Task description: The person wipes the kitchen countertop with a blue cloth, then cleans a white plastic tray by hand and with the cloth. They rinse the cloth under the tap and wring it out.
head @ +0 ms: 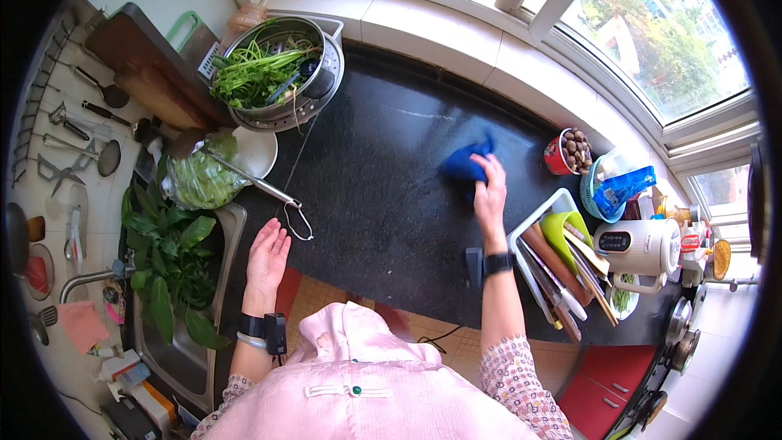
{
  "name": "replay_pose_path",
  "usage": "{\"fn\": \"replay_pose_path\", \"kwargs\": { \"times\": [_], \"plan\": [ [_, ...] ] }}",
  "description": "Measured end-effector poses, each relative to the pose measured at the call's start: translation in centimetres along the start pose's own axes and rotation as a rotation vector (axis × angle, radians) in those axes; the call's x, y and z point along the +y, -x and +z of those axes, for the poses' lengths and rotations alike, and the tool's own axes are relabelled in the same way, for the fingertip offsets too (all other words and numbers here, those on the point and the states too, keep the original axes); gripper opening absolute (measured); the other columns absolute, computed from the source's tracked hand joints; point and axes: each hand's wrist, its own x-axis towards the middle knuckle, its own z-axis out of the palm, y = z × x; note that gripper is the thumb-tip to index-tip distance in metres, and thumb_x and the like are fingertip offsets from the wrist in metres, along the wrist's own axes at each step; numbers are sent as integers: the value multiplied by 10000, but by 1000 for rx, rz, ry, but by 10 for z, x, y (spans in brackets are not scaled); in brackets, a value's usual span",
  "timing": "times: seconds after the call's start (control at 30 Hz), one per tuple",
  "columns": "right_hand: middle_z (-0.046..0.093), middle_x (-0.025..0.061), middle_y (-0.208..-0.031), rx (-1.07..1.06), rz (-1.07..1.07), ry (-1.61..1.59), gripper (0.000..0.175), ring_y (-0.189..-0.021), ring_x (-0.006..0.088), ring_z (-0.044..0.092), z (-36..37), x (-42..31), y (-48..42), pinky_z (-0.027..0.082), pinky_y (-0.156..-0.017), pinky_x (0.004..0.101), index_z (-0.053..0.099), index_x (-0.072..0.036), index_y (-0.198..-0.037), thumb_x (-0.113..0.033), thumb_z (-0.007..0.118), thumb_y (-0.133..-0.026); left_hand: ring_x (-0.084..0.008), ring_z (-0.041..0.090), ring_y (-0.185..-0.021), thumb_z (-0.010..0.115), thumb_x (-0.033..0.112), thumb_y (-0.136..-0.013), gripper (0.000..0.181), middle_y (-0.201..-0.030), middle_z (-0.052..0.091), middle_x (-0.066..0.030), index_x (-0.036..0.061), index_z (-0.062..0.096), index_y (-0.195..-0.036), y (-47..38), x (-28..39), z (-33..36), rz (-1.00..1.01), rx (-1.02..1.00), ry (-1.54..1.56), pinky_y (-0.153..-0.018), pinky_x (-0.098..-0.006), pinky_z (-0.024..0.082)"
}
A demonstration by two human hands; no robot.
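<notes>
A blue cloth [465, 162] lies on the black countertop [366, 195], blurred at its upper edge. My right hand [490, 192] rests on its right side with the fingers over it; a white tray of knives and chopsticks stands right of that wrist. Palm up and fingers apart, my left hand [267, 255] is at the counter's front edge beside the sink, holding nothing. Just above it, the handle of a metal utensil [269, 188] with a white cord loop juts over the counter from a bag of leafy greens [204, 177].
Leafy stems fill the steel sink [235, 238]. A steamer pot [327, 82] of green herbs stands at the back left. At right are the utensil tray [565, 198], a red tub of mushrooms [555, 156], a blue basket [589, 195] and a white appliance [641, 247].
</notes>
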Motion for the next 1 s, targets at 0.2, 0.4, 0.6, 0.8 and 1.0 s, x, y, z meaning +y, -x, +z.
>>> {"fn": "replay_pose_path", "kwargs": {
  "times": [0.2,0.4,0.6,0.8,1.0],
  "plan": [
    [522,144,-1294,7,-56,231,381,-1281,323,421,62,-6,12,335,-1022,469,614,-134,-1072,-191,730,-714,-201,575,-1080,581,27,-915,210,-1132,626,-70,58,601,-1122,30,-11,-10,-97,-150,45,-1003,-360,451],
    [583,86,-1113,-381,-261,6,296,-1149,315,500,58,-86,158,389,-901,430,613,-106,-885,32,609,-624,-196,576,-1072,577,30,-917,207,-1127,626,-69,55,602,-1122,40,-7,-29,-143,-166,91,-999,-351,451],
    [545,102,-1202,-491,-269,19,371,-1196,320,468,47,-130,226,374,-963,447,637,-128,-990,14,636,-647,-198,580,-1069,571,29,-921,192,-1116,631,-70,53,605,-1109,48,-7,-55,-154,-185,154,-987,-349,458],
    [535,130,-1265,-671,-577,-93,365,-1245,335,461,129,-169,194,393,-972,451,618,-101,-993,17,635,-648,-198,575,-1075,560,28,-926,199,-1124,618,-70,51,587,-1121,69,-1,-87,-130,-106,208,-985,-349,460],
    [518,156,-1296,-571,-634,-211,418,-1265,363,441,247,-233,164,371,-1007,453,570,-89,-1059,11,631,-658,-209,560,-1086,560,32,-924,208,-1155,600,-87,41,585,-1131,93,6,-120,-101,-23,305,-1004,-359,449]
  ]
}}
